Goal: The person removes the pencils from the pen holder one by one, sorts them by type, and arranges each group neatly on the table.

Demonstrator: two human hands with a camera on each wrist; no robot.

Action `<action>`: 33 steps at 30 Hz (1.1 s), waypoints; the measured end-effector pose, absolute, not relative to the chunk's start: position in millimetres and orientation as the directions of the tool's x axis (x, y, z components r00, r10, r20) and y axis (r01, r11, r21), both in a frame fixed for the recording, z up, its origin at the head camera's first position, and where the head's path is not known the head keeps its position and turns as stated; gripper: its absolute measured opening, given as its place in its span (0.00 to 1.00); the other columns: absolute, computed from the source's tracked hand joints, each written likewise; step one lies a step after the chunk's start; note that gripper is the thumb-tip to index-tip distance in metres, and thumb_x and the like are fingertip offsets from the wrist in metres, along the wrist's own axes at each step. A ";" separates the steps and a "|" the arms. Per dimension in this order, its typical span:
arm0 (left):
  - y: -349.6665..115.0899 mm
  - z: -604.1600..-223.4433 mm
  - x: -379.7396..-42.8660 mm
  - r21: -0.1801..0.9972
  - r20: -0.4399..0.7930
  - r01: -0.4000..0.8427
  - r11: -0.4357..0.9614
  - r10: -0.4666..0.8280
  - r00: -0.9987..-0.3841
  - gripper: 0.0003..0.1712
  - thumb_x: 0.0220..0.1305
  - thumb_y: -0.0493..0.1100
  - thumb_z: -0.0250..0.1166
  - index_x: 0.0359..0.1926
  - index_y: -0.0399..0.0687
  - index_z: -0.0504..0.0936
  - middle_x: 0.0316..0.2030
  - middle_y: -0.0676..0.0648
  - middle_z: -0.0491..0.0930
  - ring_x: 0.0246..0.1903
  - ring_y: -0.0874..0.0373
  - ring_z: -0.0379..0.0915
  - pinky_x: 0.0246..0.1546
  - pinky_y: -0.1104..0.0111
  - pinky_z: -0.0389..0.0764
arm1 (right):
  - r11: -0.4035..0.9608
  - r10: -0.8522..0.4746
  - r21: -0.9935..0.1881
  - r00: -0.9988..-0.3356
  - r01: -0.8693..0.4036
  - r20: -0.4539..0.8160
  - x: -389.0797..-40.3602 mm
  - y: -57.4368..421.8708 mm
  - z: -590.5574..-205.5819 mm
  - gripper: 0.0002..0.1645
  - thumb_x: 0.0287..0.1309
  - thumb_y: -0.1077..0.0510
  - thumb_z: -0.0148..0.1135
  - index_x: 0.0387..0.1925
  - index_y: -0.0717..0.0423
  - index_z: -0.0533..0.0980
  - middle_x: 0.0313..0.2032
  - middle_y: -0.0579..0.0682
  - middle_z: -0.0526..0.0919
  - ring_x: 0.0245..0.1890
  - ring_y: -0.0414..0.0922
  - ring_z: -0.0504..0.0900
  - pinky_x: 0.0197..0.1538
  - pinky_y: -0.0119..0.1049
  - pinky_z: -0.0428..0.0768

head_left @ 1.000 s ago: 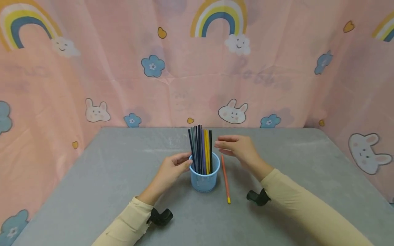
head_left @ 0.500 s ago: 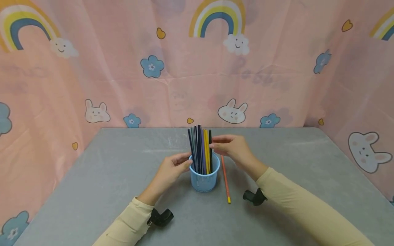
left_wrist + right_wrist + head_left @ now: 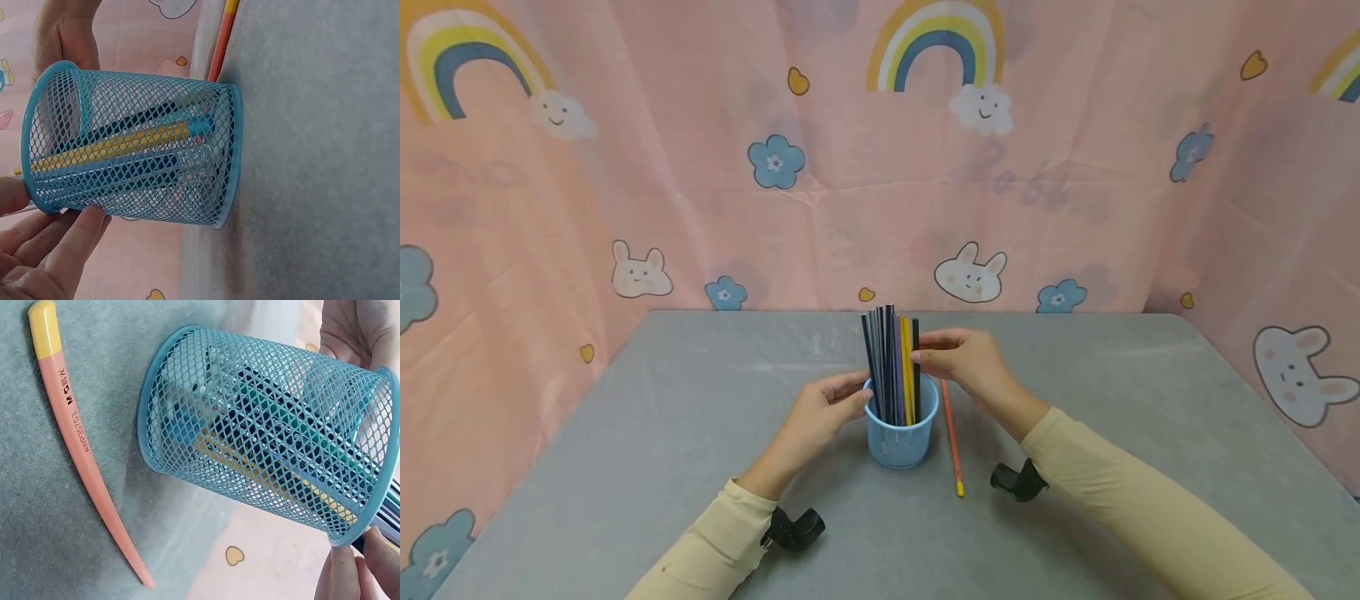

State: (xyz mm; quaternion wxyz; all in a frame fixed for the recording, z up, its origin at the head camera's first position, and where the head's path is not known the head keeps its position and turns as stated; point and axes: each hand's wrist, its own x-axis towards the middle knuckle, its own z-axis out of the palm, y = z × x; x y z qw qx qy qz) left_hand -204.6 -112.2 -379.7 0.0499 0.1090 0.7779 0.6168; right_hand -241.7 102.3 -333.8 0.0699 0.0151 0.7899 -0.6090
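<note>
Head view: 1 orange pencil [image 3: 953,442] lay beside the cup [image 3: 898,446]; yellow pencils [image 3: 907,358] flanked 1 black pencil [image 3: 917,390], seemingly pinched between the right hand's [image 3: 976,367] fingertips. The left hand [image 3: 817,417] gripped the cup.

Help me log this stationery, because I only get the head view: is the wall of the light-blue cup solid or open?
Observer: Open; the left wrist view shows that the cup is wire mesh.
Operator: I see the orange pencil lying beside it. Is anything printed on that?
Observer: Yes, the right wrist view shows dark lettering along it, including an M and a G.
Operator: And what shows low inside the cup, where I can't see?
Observer: In the left wrist view, a yellow pencil runs down to a blue end, seen through the mesh.
</note>
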 end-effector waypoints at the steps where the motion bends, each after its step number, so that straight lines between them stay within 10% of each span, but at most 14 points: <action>1: -112.2 -379.6 -204.5 0.971 0.054 0.106 0.216 0.232 -0.971 0.23 0.71 0.37 0.60 0.64 0.31 0.74 0.61 0.33 0.77 0.58 0.42 0.78 0.54 0.61 0.85 | 0.259 -0.061 -0.960 -0.990 0.107 -0.126 -241.6 101.9 -333.6 0.20 0.62 0.59 0.67 0.54 0.61 0.80 0.55 0.60 0.83 0.53 0.52 0.85 0.56 0.41 0.85; 33: -112.3 -376.8 -203.0 0.962 0.070 0.126 0.240 0.231 -0.970 0.23 0.71 0.37 0.60 0.63 0.31 0.74 0.61 0.33 0.77 0.57 0.42 0.79 0.53 0.62 0.86 | 0.233 -0.094 -0.971 -0.995 -0.044 0.023 -241.2 115.6 -289.0 0.22 0.62 0.59 0.68 0.55 0.67 0.77 0.42 0.48 0.86 0.40 0.35 0.87 0.53 0.38 0.86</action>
